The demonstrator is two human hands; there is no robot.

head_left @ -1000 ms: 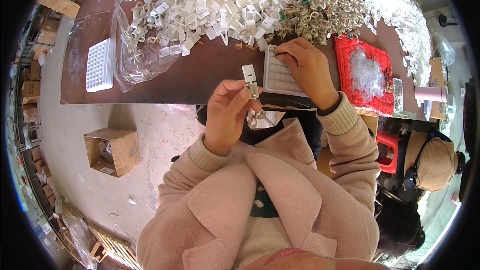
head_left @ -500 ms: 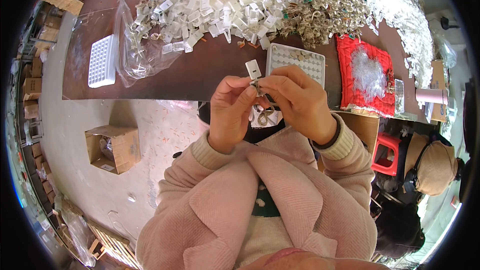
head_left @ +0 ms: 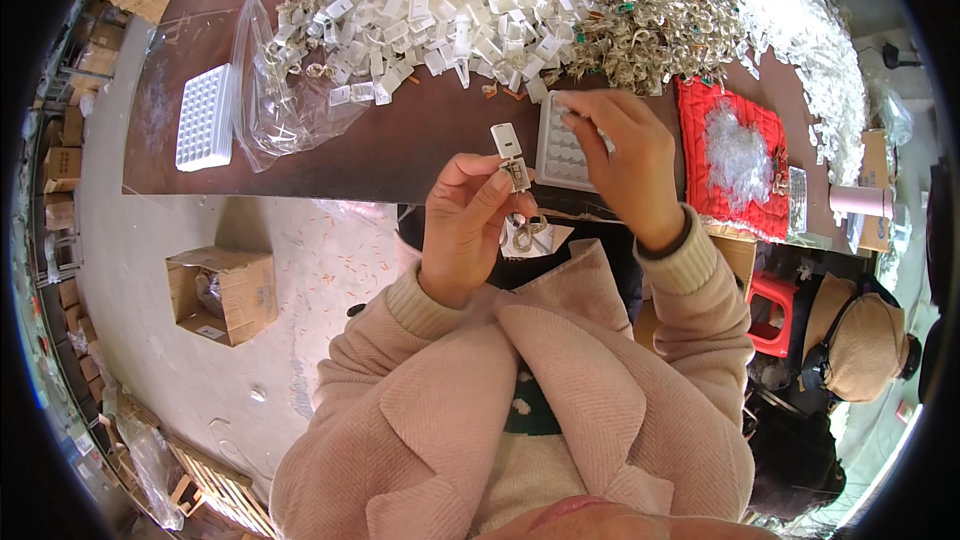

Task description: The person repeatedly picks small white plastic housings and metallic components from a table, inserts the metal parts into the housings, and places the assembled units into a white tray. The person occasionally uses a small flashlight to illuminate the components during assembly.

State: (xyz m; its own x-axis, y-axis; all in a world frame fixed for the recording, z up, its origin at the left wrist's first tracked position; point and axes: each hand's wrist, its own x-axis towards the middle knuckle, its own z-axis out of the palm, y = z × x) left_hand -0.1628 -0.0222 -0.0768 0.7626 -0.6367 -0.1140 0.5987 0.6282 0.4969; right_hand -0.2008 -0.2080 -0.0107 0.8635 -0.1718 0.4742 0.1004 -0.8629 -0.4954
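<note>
Between its thumb and fingers, my left hand (head_left: 463,225) grips a small white hinged plastic case (head_left: 507,140). Its lid stands swung up, and small parts show in its lower half. A coiled pale cord (head_left: 534,233) hangs just below. My right hand (head_left: 632,155) is over the grey-white dimpled tray (head_left: 562,172) at the table's front edge, fingers curled with thumb and forefinger close together at its far left part. What they pinch, if anything, is too small to make out. The hand hides much of the tray.
Heaped across the table's back are white plastic cases (head_left: 450,10), corded pieces (head_left: 660,20) and clear plastic parts (head_left: 800,50). White dimpled trays (head_left: 204,120) sit left beside a clear bag (head_left: 295,110); a red cloth (head_left: 695,175) lies right. A cardboard box (head_left: 245,295) stands on the floor.
My right hand has left the white case and moved up and right over the dimpled tray. My left hand keeps its hold on the case in nearly the same place.
</note>
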